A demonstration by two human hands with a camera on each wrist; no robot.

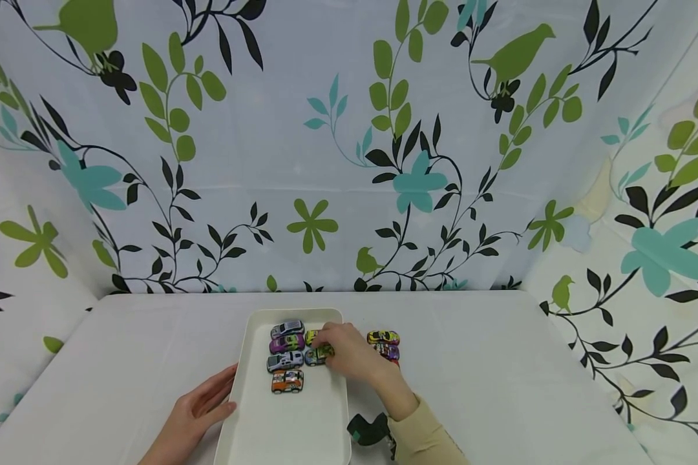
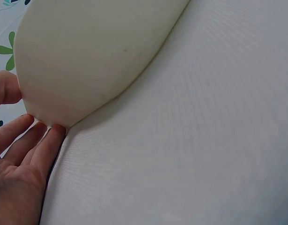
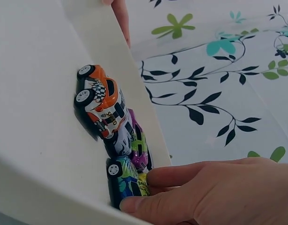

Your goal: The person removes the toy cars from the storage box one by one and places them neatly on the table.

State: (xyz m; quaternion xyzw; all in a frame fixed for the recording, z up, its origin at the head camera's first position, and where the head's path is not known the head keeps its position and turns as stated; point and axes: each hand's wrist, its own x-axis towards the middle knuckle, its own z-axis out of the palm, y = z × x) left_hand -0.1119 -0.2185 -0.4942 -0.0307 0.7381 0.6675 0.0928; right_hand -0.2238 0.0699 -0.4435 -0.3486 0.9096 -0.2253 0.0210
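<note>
A white tray [image 1: 291,426] holds several small toy cars. Down its left column stand a grey car [image 1: 287,329], a purple-and-green car [image 1: 287,343], a silver car [image 1: 285,361] and an orange-and-white car [image 1: 287,382]. My right hand [image 1: 349,352] reaches over the tray's right rim and pinches a blue-green toy car [image 3: 125,178] beside the silver one. Behind it, a yellow car [image 3: 143,183] is partly covered by the fingers. My left hand [image 1: 194,413] touches the tray's left rim, fingertips [image 2: 57,129] against the outer wall and the fingers fairly straight.
Right of the tray, a yellow car [image 1: 383,337] and a purple car [image 1: 387,351] stand on the white table [image 1: 471,374], with a bit of red showing behind the wrist. A dark strap-like device [image 1: 368,429] is at the right wrist. Leaf-patterned cloth [image 1: 250,161] hangs behind the table.
</note>
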